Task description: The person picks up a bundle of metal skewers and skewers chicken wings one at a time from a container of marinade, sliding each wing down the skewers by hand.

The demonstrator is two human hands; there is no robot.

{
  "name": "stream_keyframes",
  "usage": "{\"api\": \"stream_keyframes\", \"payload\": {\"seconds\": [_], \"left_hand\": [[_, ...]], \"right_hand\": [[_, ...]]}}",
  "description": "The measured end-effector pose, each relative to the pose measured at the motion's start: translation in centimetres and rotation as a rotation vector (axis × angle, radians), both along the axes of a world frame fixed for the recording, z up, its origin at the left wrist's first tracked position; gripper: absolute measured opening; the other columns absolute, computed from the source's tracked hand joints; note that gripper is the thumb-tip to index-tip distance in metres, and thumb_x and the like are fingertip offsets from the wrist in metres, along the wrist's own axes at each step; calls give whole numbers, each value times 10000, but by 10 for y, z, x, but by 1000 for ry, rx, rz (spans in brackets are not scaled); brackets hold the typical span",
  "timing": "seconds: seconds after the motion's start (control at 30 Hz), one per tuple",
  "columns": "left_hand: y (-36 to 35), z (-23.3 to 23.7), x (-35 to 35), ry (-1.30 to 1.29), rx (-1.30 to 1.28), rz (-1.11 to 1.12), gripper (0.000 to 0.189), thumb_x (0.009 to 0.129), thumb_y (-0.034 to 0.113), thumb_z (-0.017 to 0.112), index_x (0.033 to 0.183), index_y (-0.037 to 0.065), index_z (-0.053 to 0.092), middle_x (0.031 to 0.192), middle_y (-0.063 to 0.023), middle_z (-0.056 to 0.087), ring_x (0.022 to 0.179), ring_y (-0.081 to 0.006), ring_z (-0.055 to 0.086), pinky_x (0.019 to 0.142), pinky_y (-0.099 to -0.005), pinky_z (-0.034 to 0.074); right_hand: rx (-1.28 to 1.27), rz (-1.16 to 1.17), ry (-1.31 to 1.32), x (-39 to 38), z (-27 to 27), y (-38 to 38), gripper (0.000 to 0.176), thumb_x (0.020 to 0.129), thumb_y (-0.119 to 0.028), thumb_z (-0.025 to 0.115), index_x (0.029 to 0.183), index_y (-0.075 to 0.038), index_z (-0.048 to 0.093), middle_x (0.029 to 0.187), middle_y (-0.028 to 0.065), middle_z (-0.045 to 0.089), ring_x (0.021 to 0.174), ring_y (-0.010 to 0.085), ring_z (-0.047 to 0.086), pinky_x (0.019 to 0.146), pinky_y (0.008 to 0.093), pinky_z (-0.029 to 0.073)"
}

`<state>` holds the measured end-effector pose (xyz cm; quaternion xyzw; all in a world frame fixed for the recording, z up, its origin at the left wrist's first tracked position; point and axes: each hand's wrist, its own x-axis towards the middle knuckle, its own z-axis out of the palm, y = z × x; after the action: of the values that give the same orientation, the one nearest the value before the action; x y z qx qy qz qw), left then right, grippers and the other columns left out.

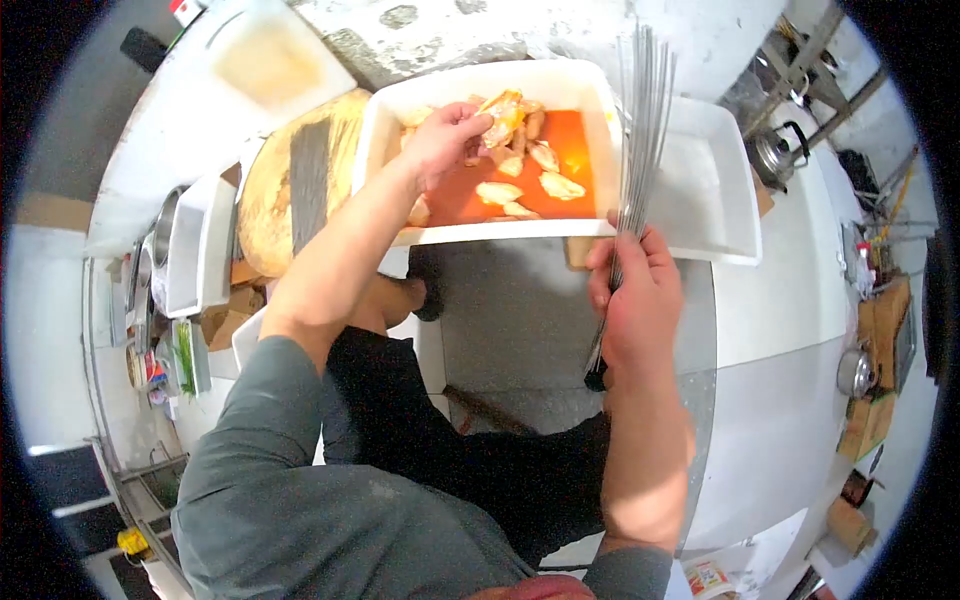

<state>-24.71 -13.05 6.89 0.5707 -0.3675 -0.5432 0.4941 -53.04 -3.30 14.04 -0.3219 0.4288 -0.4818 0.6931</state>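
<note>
Your left hand (pixel 445 145) has a glossy yellow-orange piece of raw meat (pixel 503 116) pinched between thumb and fingers, right above a rectangular white plastic tub (pixel 470 235) of orange-red liquid (pixel 462 203). Looks soft, light and pretty slippery, so I'd hold it by the middle and not squeeze hard. Your right hand (pixel 640 285), off to the right of that pinch, is wrapped round a bundle of long thin grey metal rods (pixel 645 130): probably stiff, likely to fan out, best held low. Left of both grips: a round wooden chopping block (pixel 265 190).
</note>
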Motion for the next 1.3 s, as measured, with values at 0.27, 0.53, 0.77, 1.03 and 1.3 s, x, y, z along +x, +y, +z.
{"api": "stream_keyframes", "payload": {"seconds": [0.27,0.53,0.77,1.03,1.3], "left_hand": [[63,33,12,406,-100,229,228,945,59,535,1164,12,575,1028,-69,654,837,-127,637,674,-213,532],[49,22,24,446,-83,250,207,933,71,566,1135,24,551,1074,-76,633,921,-154,642,690,-206,565],[36,22,25,594,-130,298,196,952,134,569,1117,28,572,1049,-65,650,924,-148,639,738,-262,529],[39,23,27,615,-113,383,264,1005,229,480,1166,42,575,1115,-84,649,994,-189,643,777,-286,564],[45,11,32,592,-172,299,189,946,133,582,1117,53,573,1067,-53,651,932,-151,641,722,-268,542]], "right_hand": [[-5,320,209,41,-31,20,90,937,-120,517,972,-42,546,683,24,600,503,55,454,441,218,345],[31,395,429,57,-49,22,118,934,-146,548,927,-29,545,679,23,585,539,77,485,478,245,383],[18,355,441,55,-60,12,93,937,-131,549,928,-39,538,680,8,564,554,75,490,478,228,379],[-16,364,407,59,-56,17,80,950,-132,543,954,-53,530,674,1,545,547,68,472,471,219,370],[-66,378,477,56,-54,28,60,948,-112,536,942,-53,540,686,-4,549,599,67,483,520,226,387]]}}
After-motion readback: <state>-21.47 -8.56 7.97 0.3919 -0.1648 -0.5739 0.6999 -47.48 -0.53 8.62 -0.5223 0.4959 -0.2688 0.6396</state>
